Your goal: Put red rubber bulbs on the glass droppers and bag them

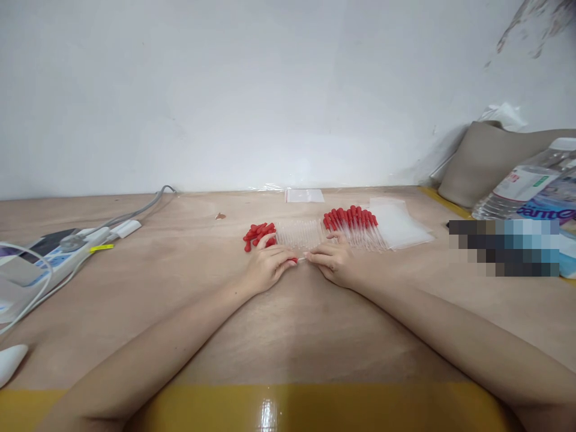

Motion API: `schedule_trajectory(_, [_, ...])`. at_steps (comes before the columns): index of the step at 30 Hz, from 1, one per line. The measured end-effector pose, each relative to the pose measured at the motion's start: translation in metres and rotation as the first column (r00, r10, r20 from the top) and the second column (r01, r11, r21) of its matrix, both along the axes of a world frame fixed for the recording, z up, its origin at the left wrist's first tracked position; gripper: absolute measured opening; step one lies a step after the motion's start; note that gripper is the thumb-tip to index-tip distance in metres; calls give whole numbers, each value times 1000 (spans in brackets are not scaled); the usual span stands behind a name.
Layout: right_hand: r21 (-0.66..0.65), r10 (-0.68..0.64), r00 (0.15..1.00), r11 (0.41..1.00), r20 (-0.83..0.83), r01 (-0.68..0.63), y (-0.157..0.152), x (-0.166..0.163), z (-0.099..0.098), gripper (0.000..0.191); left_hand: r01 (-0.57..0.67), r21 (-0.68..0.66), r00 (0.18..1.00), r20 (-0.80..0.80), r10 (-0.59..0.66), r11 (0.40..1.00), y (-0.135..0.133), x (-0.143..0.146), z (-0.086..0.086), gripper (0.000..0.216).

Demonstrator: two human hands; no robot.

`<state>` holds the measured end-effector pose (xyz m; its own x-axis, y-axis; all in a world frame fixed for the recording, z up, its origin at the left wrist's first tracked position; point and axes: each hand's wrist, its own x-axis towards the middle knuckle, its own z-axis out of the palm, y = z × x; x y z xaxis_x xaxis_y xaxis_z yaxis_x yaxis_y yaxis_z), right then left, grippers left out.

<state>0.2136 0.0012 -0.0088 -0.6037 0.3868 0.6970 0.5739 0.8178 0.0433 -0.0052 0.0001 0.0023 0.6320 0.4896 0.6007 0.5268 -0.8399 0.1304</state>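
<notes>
In the head view, my left hand pinches a small red rubber bulb between thumb and fingertips. My right hand grips a thin clear dropper tube, its end at the bulb; whether it sits inside the bulb I cannot tell. Just beyond my left hand lies a pile of loose red bulbs. Clear bare tubes lie side by side between and beyond the hands. Past my right hand, several droppers with red bulbs on their tubes are fanned out, tips toward me.
Translucent plastic bags lie right of the droppers. A small clear packet rests by the wall. At left are a power strip with cables and a white object. A plastic bottle and a grey-brown container occupy the right.
</notes>
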Motion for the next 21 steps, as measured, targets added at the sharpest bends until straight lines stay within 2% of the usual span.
schedule_trajectory(7, [151,3,1000,988,24,-7,-2,-2,4,21,22,53,1000,-15,-21,998,2,0,-1,15])
schedule_trajectory(15, [142,65,998,988,-14,-63,-6,-13,2,17,37,153,999,-9,-36,987,-2,1,1,15])
schedule_trajectory(21, [215,90,995,974,-44,-78,-2,-14,-3,18,77,329,997,-25,-73,941,4,0,-2,16])
